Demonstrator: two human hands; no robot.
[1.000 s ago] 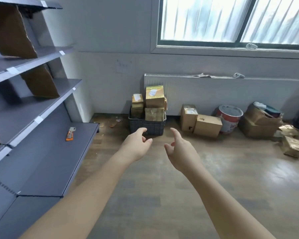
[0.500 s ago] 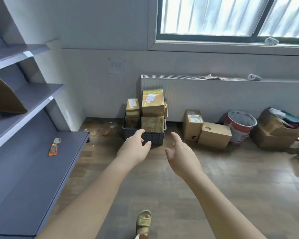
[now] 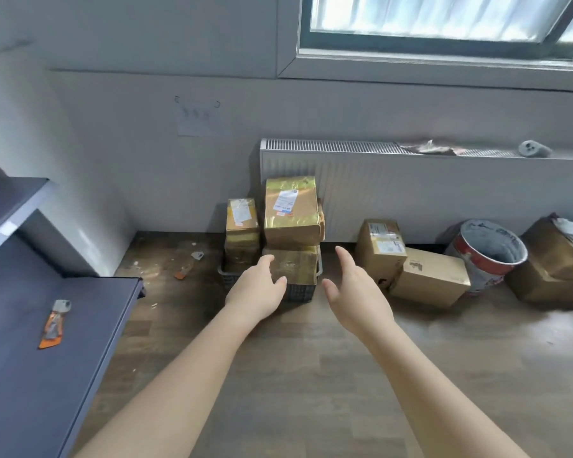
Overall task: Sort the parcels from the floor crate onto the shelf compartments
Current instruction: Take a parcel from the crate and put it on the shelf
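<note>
- A person stands facing a wall with a window, both bare arms stretched forward over a wooden floor [image 3: 311, 375].
- The left hand [image 3: 255, 289] is open, with its fingers loosely spread and its thumb apart. It holds nothing.
- The right hand [image 3: 354, 292] is also open and empty. Its palm is turned inward toward the left hand, with a gap between the two.
- A dark plastic crate [image 3: 300, 290] sits on the floor against the wall, straight ahead of the hands, and shows in the gap between them.
- The crate holds stacked parcels wrapped in yellowish tape.
- The front parcel [image 3: 296, 266] lies low in the crate, just above the left hand's fingertips in this view. Neither hand grips it.
- A larger labelled parcel [image 3: 291, 211] rests on top of the front one, above both hands.
- A smaller labelled parcel [image 3: 242, 219] stands to its left, on another parcel.
- The grey shelf [image 3: 20, 375] runs along the person's left side, well apart from the crate.
- An orange box cutter [image 3: 53, 323] lies on the shelf.
- To the right of the crate, two cardboard boxes [image 3: 434, 276] and a bucket [image 3: 487, 256] stand below a white radiator [image 3: 411, 190].
</note>
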